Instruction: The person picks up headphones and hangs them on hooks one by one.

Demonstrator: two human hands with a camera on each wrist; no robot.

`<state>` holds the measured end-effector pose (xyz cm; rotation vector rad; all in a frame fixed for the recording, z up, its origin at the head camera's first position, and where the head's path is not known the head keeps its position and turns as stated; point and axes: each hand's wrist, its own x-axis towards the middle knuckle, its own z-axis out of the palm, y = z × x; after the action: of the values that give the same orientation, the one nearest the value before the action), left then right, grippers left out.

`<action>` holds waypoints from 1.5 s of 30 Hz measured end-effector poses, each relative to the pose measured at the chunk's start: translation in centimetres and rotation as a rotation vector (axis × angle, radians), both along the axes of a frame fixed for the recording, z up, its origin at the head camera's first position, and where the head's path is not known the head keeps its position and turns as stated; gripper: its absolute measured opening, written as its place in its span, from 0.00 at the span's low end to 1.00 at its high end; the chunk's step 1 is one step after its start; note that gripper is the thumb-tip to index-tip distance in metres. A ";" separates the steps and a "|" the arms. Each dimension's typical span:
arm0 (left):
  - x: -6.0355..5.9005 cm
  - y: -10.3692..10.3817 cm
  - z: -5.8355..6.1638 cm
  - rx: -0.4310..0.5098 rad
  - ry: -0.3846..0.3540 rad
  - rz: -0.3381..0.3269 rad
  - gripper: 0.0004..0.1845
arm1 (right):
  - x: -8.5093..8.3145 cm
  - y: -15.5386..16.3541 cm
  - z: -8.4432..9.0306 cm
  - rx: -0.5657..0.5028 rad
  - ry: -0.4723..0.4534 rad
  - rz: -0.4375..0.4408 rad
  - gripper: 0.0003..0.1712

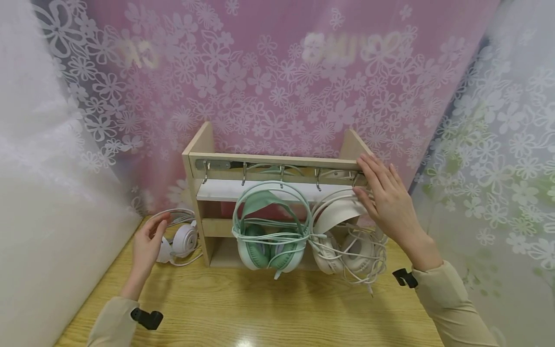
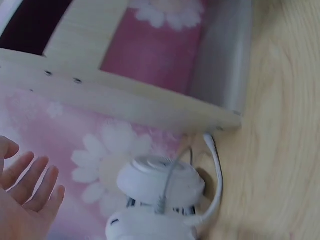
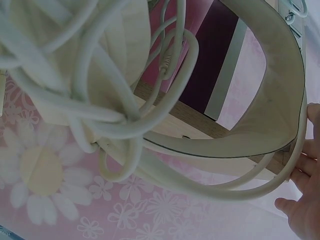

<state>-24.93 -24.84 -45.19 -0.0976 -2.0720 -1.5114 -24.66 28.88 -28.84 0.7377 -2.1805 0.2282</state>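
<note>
The left hand [image 1: 145, 243], loosely open and empty, is beside smooth white headphones [image 1: 185, 239], left of a pale wooden rack [image 1: 216, 227] whose metal hooks [image 1: 282, 174] carry cable-wrapped mint headphones [image 1: 286, 255] and cream headphones [image 1: 337, 216], the right hand [image 1: 389, 201] resting straight-fingered on its corner, above a grained table [image 1: 243, 308], before a pink floral curtain [image 1: 277, 96] with blurred lettering [image 1: 351, 48].

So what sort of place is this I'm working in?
Probably a small screened-off tabletop workspace; the wider room is out of view. Flower-patterned sheets hang behind and beside a wood-grain table, and a wooden rack stands on it with headphones hung at its front.
</note>
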 end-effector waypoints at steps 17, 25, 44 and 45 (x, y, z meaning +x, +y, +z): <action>-1.7 -2.5 -3.4 -0.477 0.034 0.124 0.19 | -0.1 0.1 -0.1 -0.002 -0.003 -0.001 0.40; -2.3 -3.5 -5.2 -0.677 -0.075 0.189 0.28 | -0.1 0.0 -0.1 -0.002 -0.006 -0.002 0.40; -1.8 -3.8 -6.4 -0.842 -0.229 0.230 0.33 | -0.2 0.0 -0.1 -0.007 0.010 -0.002 0.40; -1.7 -3.8 -6.4 -0.845 -0.221 0.233 0.33 | -0.2 0.0 -0.1 -0.006 0.010 -0.003 0.40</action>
<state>-26.68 -28.59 -51.58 -0.0032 -2.6569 -0.4528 -24.84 28.86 -28.96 0.7310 -2.1709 0.2289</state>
